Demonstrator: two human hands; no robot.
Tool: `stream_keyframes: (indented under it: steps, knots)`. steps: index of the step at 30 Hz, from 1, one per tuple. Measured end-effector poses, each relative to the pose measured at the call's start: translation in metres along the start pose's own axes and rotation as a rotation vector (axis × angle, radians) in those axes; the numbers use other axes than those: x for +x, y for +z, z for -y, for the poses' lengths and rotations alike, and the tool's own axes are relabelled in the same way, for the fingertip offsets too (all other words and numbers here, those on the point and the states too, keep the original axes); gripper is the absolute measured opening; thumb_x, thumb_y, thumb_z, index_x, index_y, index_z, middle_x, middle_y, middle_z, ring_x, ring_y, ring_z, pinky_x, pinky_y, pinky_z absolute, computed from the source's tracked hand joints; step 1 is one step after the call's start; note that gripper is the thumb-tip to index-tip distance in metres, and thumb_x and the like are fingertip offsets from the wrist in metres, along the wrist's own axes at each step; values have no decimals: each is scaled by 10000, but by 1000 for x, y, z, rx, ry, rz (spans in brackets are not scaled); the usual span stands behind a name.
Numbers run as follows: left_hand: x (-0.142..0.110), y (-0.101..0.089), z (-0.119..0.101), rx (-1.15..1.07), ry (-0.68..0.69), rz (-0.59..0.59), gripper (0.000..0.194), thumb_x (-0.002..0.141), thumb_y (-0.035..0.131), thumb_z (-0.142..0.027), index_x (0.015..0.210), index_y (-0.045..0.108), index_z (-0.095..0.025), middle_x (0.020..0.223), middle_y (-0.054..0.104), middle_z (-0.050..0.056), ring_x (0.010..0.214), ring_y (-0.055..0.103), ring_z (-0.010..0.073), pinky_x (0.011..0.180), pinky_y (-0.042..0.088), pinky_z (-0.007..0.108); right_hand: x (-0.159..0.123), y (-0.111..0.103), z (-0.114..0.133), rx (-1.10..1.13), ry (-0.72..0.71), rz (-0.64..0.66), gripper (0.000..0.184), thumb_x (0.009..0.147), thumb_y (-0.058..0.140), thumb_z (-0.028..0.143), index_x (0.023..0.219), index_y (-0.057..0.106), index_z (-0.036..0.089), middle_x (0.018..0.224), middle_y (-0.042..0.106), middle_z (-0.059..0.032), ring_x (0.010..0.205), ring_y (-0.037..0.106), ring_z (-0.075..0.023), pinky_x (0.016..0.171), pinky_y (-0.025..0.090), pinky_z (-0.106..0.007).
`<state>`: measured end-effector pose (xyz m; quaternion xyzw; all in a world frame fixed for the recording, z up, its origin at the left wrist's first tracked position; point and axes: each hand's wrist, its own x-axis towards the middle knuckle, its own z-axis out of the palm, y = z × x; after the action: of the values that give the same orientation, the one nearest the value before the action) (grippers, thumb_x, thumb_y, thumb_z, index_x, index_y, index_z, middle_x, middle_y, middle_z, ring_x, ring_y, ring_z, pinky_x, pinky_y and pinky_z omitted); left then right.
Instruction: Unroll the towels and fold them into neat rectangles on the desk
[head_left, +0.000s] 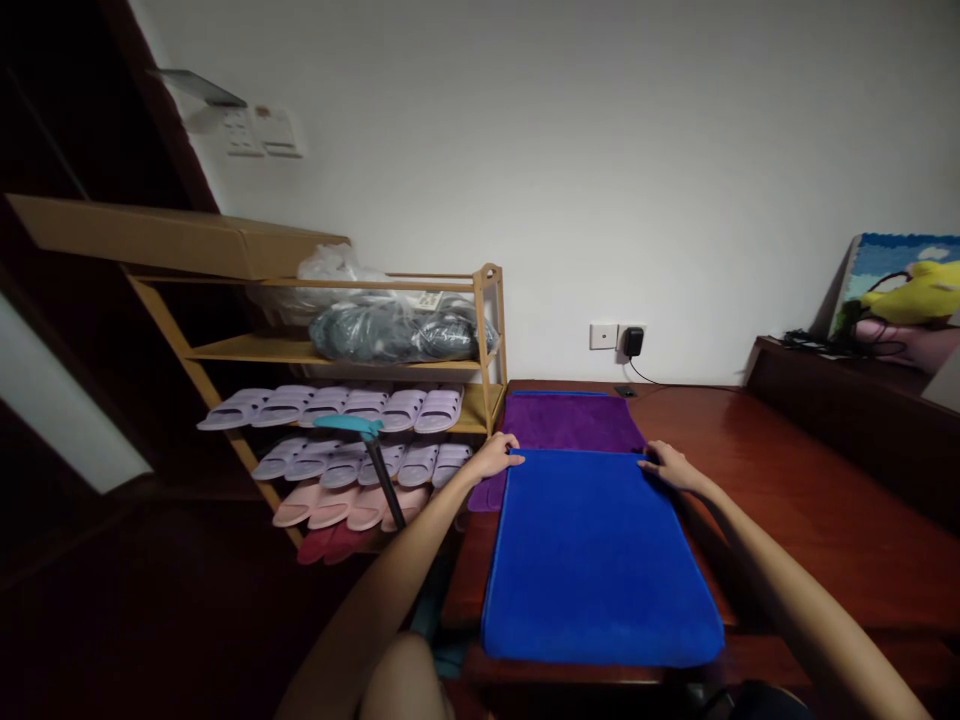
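Note:
A blue towel (592,560) is spread out on the reddish-brown wooden surface, its near edge reaching the front. My left hand (496,457) pinches its far left corner between thumb and fingers. At the far right corner, my right hand (672,467) grips the cloth the same way, with the fingertips partly hidden under the edge. Beyond the blue towel lies a purple towel (574,420), partly covered by it. A thin strip of blue cloth shows behind the purple one.
A wooden shoe rack (491,330) stands at the left with rows of lilac slippers (322,405) and pink slippers (330,508). A teal handle (349,426) rises before it. A black plug (634,342) sits in the wall; its cable runs along the wooden surface (810,500).

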<state>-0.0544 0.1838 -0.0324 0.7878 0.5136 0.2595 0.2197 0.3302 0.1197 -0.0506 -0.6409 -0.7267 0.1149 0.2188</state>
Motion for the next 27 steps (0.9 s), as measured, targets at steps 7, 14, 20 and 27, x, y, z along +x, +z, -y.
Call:
stream_keyframes:
  steps: [7,14,20,27]
  knots:
    - [-3,6,6,-207,14,-14,260,627,711,-311,747,517,-185,541,413,-97,532,432,105,536,310,202,-7,15,-7,118,-84,-57,282,821,431,486,898,468,216,885,629,-68,792,582,-189,752,445,-311]
    - [-21,19,4,-304,9,-21,199,645,675,-314,731,555,-182,484,352,-104,487,333,99,508,232,221,-23,34,-8,139,-59,-108,288,839,382,475,909,476,212,906,622,-112,846,596,-248,762,426,-356]
    - [-44,3,-10,-440,25,73,300,564,746,-368,693,569,-164,497,450,-78,484,404,99,498,285,216,-43,5,0,248,-44,-94,296,772,519,494,780,548,199,781,642,-68,729,592,-206,698,445,-319]
    - [-71,-49,-56,-743,60,31,307,671,734,-413,802,608,-165,756,637,12,698,586,144,677,432,250,-76,-71,33,503,-37,-54,404,760,593,558,862,624,168,824,644,-41,760,581,-171,692,470,-274]
